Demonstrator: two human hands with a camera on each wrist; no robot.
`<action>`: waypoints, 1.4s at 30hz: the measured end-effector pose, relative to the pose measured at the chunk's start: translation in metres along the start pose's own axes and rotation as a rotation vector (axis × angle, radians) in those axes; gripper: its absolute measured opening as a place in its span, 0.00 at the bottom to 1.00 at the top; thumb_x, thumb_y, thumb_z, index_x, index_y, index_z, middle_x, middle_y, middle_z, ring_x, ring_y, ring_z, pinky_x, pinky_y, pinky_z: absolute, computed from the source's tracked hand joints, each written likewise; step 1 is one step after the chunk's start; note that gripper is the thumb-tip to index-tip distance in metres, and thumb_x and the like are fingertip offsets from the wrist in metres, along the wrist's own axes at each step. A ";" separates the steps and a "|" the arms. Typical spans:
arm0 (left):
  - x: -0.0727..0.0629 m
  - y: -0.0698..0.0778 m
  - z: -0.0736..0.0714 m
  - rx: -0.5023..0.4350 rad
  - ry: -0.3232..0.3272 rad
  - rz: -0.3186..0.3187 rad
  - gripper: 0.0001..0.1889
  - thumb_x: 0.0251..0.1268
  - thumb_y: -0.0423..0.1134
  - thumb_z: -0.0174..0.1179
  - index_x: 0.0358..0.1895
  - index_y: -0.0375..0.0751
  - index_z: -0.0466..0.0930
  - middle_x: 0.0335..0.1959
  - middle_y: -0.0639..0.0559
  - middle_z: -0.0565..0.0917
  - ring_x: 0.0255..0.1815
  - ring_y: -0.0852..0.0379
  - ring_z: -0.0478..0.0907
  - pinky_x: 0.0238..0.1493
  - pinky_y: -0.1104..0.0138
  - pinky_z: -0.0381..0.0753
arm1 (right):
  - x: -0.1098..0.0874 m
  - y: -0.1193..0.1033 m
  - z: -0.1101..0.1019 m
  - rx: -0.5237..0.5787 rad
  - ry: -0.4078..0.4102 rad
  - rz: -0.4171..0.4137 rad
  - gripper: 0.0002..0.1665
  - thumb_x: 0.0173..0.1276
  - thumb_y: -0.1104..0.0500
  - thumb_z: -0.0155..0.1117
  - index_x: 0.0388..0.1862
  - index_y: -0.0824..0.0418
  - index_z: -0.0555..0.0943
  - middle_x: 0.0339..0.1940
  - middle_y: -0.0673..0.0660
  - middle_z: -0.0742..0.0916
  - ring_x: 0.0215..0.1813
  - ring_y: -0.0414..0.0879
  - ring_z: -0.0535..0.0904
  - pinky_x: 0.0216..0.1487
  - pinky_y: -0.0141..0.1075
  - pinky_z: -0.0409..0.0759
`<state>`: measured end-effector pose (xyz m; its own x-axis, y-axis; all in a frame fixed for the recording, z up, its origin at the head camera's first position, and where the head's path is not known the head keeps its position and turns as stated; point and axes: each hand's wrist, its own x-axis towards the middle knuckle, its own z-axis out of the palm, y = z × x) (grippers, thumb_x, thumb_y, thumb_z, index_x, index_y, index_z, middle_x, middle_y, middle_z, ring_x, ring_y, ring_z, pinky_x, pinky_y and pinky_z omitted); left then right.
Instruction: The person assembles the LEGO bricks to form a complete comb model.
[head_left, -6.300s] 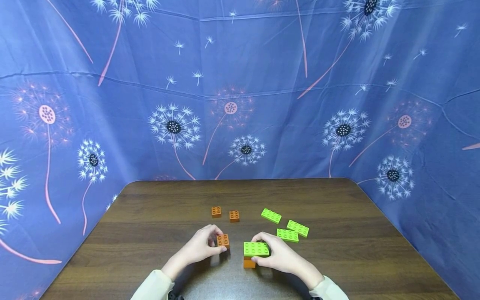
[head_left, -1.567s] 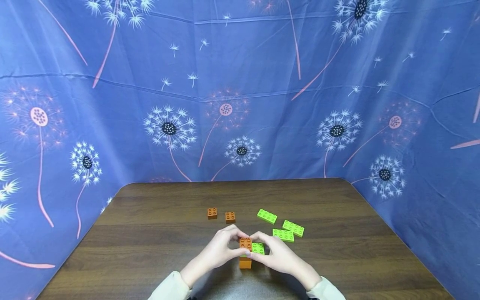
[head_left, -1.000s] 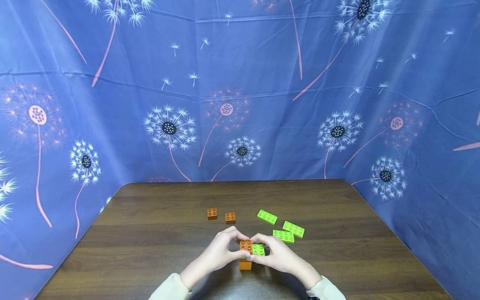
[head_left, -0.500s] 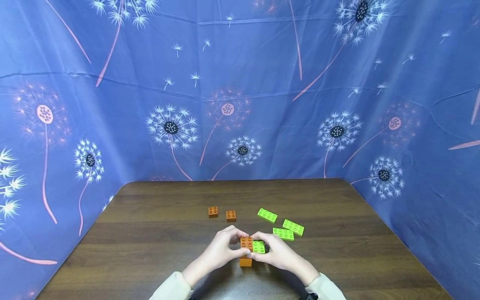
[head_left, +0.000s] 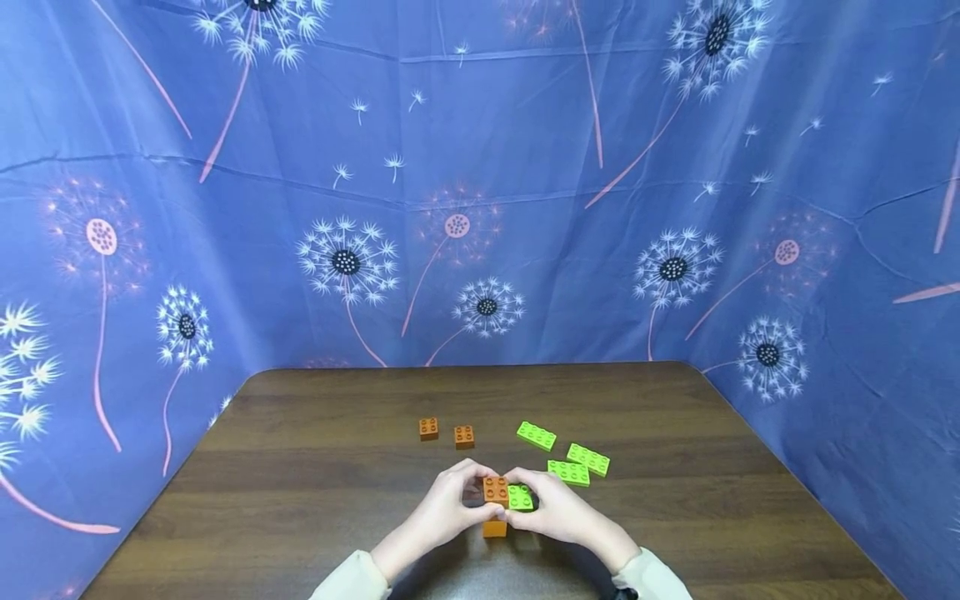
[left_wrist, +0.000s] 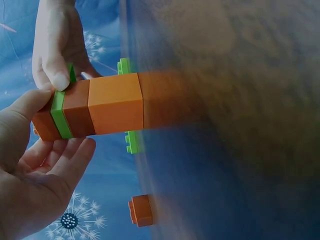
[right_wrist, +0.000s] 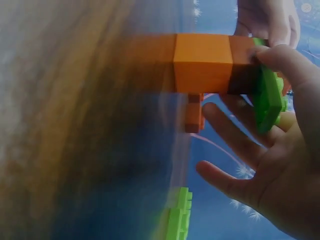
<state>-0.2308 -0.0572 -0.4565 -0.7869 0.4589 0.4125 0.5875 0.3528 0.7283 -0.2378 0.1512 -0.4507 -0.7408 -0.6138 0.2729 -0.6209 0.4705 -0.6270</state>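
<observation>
Between the two hands stands a toy-brick stack on the table (head_left: 315, 517). It has a light orange block (left_wrist: 116, 105) at the bottom, a brown-orange brick (left_wrist: 78, 107) above it, then a green 2x4 plate (head_left: 520, 498). A second brown-orange brick (head_left: 496, 487) sits on the plate's left half, and the plate juts out to the right. My left hand (head_left: 438, 510) pinches this top brick between thumb and fingers. My right hand (head_left: 553, 505) grips the stack at the green plate, its thumb near the front edge and other fingers spread below in the right wrist view.
Behind the stack lie two small brown-orange bricks, a left one (head_left: 428, 429) and a right one (head_left: 464, 437). Several green plates lie back right: one farther off (head_left: 536, 435), one at the right (head_left: 588, 459), one near my right hand (head_left: 568, 472). A blue dandelion-print cloth (head_left: 480, 167) hangs behind.
Since the oldest frame, my left hand has carried the brown-orange brick rightward onto the green plate. Over the last second and a half both hands have stayed nearly still there.
</observation>
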 end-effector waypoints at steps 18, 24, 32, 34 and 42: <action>0.000 -0.002 -0.002 0.041 -0.002 -0.022 0.17 0.51 0.41 0.70 0.43 0.40 0.79 0.38 0.54 0.81 0.38 0.63 0.79 0.41 0.70 0.82 | -0.014 0.035 -0.065 -0.152 0.097 0.133 0.18 0.60 0.59 0.66 0.47 0.68 0.80 0.43 0.62 0.85 0.43 0.58 0.80 0.42 0.47 0.79; 0.000 -0.003 -0.001 0.049 0.008 0.007 0.16 0.50 0.41 0.70 0.42 0.40 0.80 0.36 0.56 0.80 0.37 0.66 0.77 0.40 0.68 0.82 | -0.019 0.052 -0.062 -0.196 0.110 0.239 0.17 0.57 0.61 0.69 0.45 0.66 0.81 0.44 0.58 0.84 0.43 0.55 0.78 0.43 0.45 0.78; 0.000 -0.003 -0.001 0.059 0.013 0.019 0.16 0.50 0.41 0.71 0.41 0.41 0.80 0.35 0.57 0.80 0.36 0.67 0.77 0.40 0.68 0.82 | -0.018 0.064 -0.056 -0.267 0.130 0.275 0.17 0.55 0.60 0.70 0.44 0.64 0.83 0.42 0.54 0.83 0.41 0.49 0.75 0.41 0.39 0.74; 0.001 -0.003 -0.001 0.057 0.008 0.017 0.16 0.50 0.41 0.70 0.41 0.40 0.80 0.35 0.56 0.80 0.36 0.67 0.77 0.41 0.68 0.82 | -0.018 0.065 -0.055 -0.273 0.136 0.286 0.17 0.54 0.59 0.71 0.43 0.64 0.83 0.40 0.53 0.83 0.41 0.48 0.75 0.41 0.39 0.74; 0.000 -0.004 0.000 0.044 -0.011 -0.013 0.16 0.50 0.42 0.71 0.41 0.41 0.80 0.36 0.57 0.80 0.37 0.67 0.77 0.45 0.67 0.82 | -0.018 0.071 -0.052 -0.369 0.160 0.296 0.19 0.48 0.57 0.75 0.40 0.61 0.84 0.37 0.51 0.83 0.42 0.48 0.74 0.44 0.46 0.70</action>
<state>-0.2332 -0.0583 -0.4593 -0.7923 0.4634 0.3969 0.5855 0.3940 0.7085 -0.2819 0.2285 -0.4620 -0.9111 -0.3285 0.2489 -0.4058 0.8204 -0.4027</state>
